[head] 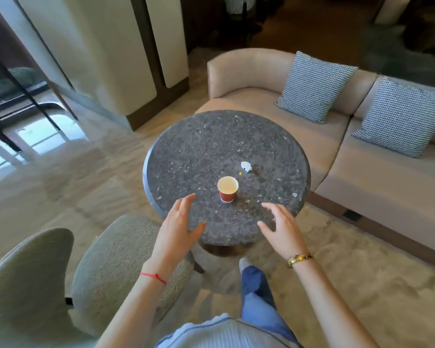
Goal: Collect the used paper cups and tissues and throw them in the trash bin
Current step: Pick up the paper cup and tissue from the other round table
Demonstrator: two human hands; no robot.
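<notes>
- Left hand point(178, 222) and right hand point(280, 226) hover spread over the round desk point(199, 146), holding nothing
- Red paper cup point(227, 189) stands upright between them; crumpled tissue point(246, 166) lies just beyond

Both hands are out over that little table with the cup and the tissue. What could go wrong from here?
The paper cup stands upright between the open left hand and right hand; if any drink remains, a clumsy grab could spill it. The crumpled tissue farther back is small and might be overlooked.
</notes>
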